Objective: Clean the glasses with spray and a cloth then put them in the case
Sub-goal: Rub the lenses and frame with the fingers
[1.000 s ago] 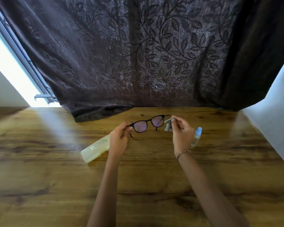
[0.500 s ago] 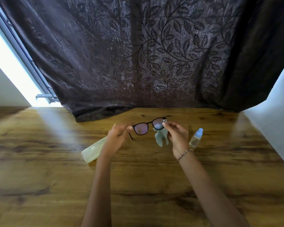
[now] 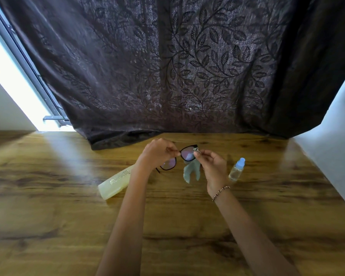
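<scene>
Pinching the black-framed glasses (image 3: 187, 154) near the bridge between curled thumb and fingers, the person's left hand (image 3: 157, 154) is holding them tilted above the wooden table (image 3: 48, 196), one lens higher than the other, probably so that the upper lens is facing the right hand squarely. The right hand (image 3: 213, 166) is pinching a small pale-green cleaning cloth (image 3: 191, 172) against that upper lens, its fingertips closed on a fold while the loose tails are hanging below the frame. Gripping only a fold seems to be leaving the fabric free to wrap the lens. The clear spray bottle with the blue cap (image 3: 236, 170) is standing upright near the right wrist, within reach. The pale yellow plastic case (image 3: 116, 182), apparently closed, is lying just beside the left forearm, waiting for the glasses, so wiping appears to be the step in hand.
</scene>
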A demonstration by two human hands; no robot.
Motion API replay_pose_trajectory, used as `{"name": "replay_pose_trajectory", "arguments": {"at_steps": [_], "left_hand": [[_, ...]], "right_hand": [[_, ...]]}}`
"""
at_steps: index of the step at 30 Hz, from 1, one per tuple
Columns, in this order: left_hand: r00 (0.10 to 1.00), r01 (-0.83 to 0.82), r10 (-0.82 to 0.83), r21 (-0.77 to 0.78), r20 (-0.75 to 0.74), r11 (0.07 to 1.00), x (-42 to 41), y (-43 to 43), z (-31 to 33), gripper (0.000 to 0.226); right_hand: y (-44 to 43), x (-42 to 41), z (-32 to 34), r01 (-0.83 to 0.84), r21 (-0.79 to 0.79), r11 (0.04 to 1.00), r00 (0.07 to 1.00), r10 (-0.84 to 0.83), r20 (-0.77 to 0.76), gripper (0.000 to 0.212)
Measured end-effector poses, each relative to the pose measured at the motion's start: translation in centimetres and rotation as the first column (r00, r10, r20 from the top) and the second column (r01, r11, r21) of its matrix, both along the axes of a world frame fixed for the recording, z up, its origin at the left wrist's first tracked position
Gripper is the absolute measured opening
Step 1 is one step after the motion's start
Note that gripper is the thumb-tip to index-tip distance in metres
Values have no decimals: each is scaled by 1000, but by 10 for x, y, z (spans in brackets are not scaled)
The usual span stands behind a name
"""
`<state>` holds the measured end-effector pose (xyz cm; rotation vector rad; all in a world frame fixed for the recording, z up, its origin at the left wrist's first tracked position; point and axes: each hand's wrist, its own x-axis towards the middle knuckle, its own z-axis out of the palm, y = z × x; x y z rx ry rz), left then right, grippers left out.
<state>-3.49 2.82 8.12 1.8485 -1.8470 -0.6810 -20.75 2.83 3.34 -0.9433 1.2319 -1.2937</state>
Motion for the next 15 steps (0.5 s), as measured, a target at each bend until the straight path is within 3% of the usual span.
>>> {"name": "replay_pose_trajectory", "arguments": {"at_steps": [4, 8, 12, 15], "left_hand": [[999, -10, 13, -73, 40, 997, -3, 4, -1, 16], [998, -28, 38, -157, 56, 987, -5, 5, -4, 18], [994, -73, 86, -165, 68, 984, -7, 6, -10, 18], [992, -102, 114, -195, 53, 975, -6, 7, -11, 17]], "right_hand": [[4, 2, -3, 30, -313, 949, 936, -137, -324, 13], [8, 3, -8, -251, -637, 729, 724, -295, -624, 19], [12, 7, -20, -544, -545, 638, 449, -327, -831, 34], [8, 6, -20, -578, -499, 645, 362, -345, -866, 42]]}}
